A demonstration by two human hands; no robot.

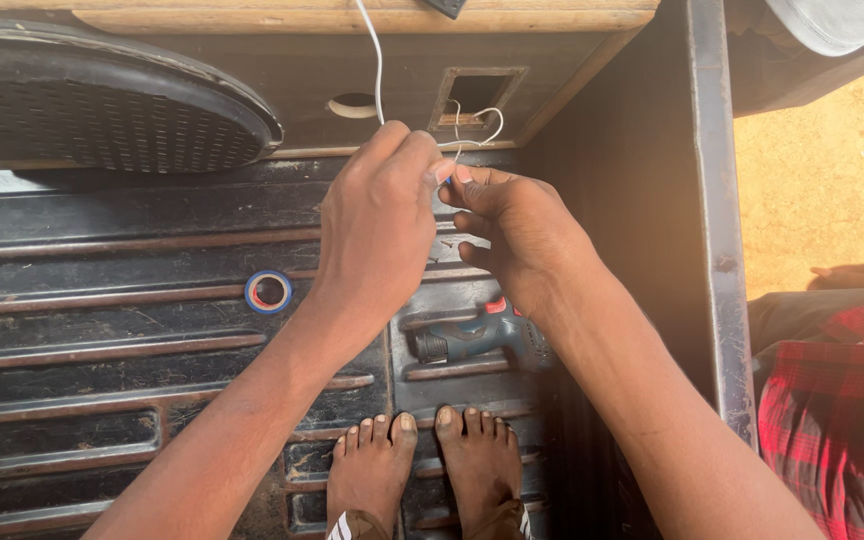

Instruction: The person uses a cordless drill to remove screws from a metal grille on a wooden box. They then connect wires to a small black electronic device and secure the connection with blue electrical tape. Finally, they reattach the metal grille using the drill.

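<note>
Ribbed black metal flooring carries everything, with a wooden speaker box at its far edge. Both hands meet in front of the box's rectangular cutout. The left hand and right hand each pinch a thin white wire at their fingertips, seemingly twisting its ends together. Below lie a roll of blue tape and a teal cordless drill, near two bare feet.
</note>
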